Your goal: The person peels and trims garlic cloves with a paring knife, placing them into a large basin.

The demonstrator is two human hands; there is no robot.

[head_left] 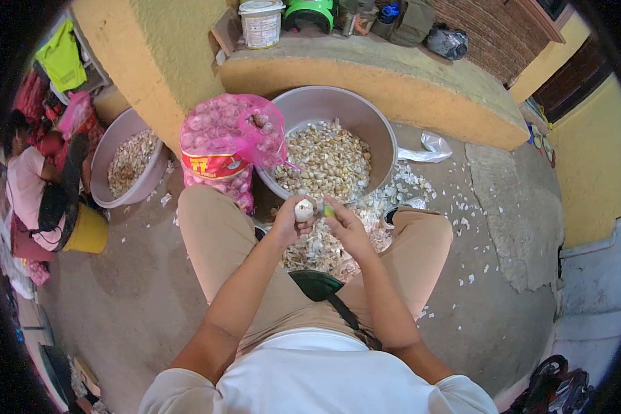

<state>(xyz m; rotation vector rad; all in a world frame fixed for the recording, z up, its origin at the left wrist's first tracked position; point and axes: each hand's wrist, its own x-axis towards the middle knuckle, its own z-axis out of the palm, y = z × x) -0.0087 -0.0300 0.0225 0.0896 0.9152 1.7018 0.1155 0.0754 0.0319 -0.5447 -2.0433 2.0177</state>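
At the far left edge of the concrete floor (138, 290) another person in a pink top (26, 181) sits beside a yellow plastic bucket (88, 233). Next comes a pale mauve plastic basin (103, 159) holding peeled garlic cloves, then a pink mesh sack of whole garlic bulbs (221, 148) leaning against a large grey metal basin (324, 110) full of cloves. Just in front of that basin's near rim, above a heap of papery garlic skins (324, 252) between the wearer's knees, the left hand (288, 222) has its fingers closed around a white garlic bulb (303, 209). Just beside it the right hand (346, 226) pinches a small green-handled tool (329, 210), its tip near the bulb. A crumpled white plastic bag (428, 148) lies further right, by the yellow ledge (393, 86).
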